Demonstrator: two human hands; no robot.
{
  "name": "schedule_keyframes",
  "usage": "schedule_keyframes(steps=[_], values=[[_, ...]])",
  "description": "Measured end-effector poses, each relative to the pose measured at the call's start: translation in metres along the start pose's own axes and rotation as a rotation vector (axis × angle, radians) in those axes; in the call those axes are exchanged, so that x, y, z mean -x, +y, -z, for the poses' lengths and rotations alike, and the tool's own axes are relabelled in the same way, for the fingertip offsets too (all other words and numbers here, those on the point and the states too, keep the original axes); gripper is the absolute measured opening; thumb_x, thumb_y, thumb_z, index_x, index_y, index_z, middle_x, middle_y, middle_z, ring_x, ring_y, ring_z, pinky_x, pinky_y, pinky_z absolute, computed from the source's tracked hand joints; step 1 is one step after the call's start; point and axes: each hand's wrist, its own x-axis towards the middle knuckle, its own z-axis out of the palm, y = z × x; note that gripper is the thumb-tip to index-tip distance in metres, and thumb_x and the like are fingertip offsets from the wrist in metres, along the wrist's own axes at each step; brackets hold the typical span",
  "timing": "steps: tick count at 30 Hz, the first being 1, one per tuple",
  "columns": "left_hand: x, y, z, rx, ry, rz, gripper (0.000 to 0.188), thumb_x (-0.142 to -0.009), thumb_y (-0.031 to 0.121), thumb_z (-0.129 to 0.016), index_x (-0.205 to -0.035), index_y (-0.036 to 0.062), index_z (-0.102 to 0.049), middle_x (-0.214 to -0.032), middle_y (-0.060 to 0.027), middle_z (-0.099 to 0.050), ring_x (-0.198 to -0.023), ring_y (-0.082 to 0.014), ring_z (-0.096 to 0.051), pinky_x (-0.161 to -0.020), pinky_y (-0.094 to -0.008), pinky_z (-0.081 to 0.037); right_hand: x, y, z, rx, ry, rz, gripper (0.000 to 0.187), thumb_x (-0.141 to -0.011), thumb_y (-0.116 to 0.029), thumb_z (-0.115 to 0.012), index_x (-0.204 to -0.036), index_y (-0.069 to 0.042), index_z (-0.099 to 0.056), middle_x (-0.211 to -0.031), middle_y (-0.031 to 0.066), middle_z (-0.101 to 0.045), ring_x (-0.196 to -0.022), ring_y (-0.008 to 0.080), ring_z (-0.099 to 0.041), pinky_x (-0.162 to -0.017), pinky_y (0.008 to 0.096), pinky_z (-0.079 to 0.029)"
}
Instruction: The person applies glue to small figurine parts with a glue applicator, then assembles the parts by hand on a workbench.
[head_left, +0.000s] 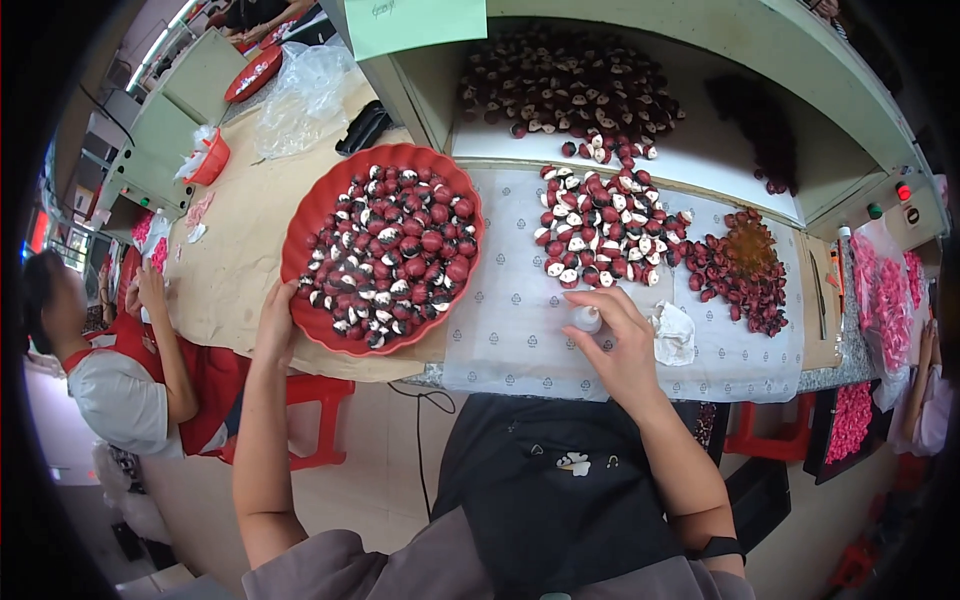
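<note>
Pale floor (375,470), red stools (316,392), green cabinet (207,72) at left, bright strip light (163,44)

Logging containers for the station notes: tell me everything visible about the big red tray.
The red tray is large, round and shallow, with a scalloped rim and fluted wall; it looks like plastic. It faces up, loaded with small dark-red, black and white pieces. It sits over brown paper and a patterned white sheet. The left hand holds its lower-left rim. Its underside is hidden.
</note>
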Motion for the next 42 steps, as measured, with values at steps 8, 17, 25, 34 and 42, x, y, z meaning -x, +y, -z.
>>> schedule_keyframes(steps=[8, 17, 25, 34, 42], values=[[0.007, -0.003, -0.014, 0.388, -0.102, 0.099, 0.036, -0.084, 0.023, -0.040, -0.112, 0.0003, -0.040, -0.112, -0.0103, -0.047, -0.100, -0.0200, -0.048, -0.085, -0.0332, -0.039, 0.011, 0.015, -0.010, 0.157, 0.214, 0.172, 0.048, -0.061, -0.003, -0.067, -0.104, -0.003, -0.047, -0.092, 0.0121, -0.053, -0.081, 0.0261, -0.053, -0.067, 0.0307, -0.043], [0.050, -0.004, 0.011, 0.540, -0.209, -0.121, 0.045, -0.087, 0.028, -0.036, -0.119, -0.0030, -0.032, -0.120, -0.0155, -0.039, -0.109, -0.0257, -0.040, -0.093, -0.0387, -0.031, 0.042, -0.030, 0.009, -0.130, 0.316, 0.232, 0.045, -0.067, -0.007, -0.064, -0.107, -0.004, -0.043, -0.092, 0.0136, -0.049, -0.077, 0.0199, -0.052, -0.066, 0.0294, -0.043], [0.110, 0.046, 0.075, 1.182, -0.201, -0.107, 0.042, -0.084, 0.021, -0.043, -0.120, 0.0012, -0.034, -0.118, -0.0118, -0.042, -0.105, -0.0244, -0.043, -0.090, -0.0377, -0.035, 0.037, -0.092, 0.006, -1.223, -0.374, -0.189, 0.076, -0.081, -0.039, -0.047, -0.130, -0.013, 0.005, -0.126, 0.0221, -0.021, -0.099, 0.0222, -0.046, -0.071, 0.0278, -0.045], [0.170, 0.038, -0.082, 0.977, -0.873, 0.151, 0.040, -0.086, 0.024, -0.039, -0.118, 0.0004, -0.035, -0.116, -0.0135, -0.043, -0.101, -0.0238, -0.046, -0.087, -0.0359, -0.038, 0.143, -0.106, 0.099, -1.080, 0.299, 0.007, 0.068, -0.083, -0.032, -0.044, -0.130, -0.003, -0.004, -0.120, 0.0123, -0.036, -0.109, 0.0165, -0.036, -0.095, 0.0280, -0.023], [0.238, 0.009, -0.331, 0.151, -1.149, 0.012, 0.042, -0.085, 0.029, -0.041, -0.115, 0.0000, -0.038, -0.112, -0.0141, -0.046, -0.098, -0.0207, -0.049, -0.086, -0.0342, -0.038, 0.327, -0.032, 0.152, -0.996, 0.802, -0.188, 0.052, -0.075, -0.010, -0.043, -0.122, 0.003, -0.025, -0.120, 0.0169, -0.039, -0.105, 0.0236, -0.045, -0.088, 0.0361, -0.038]])
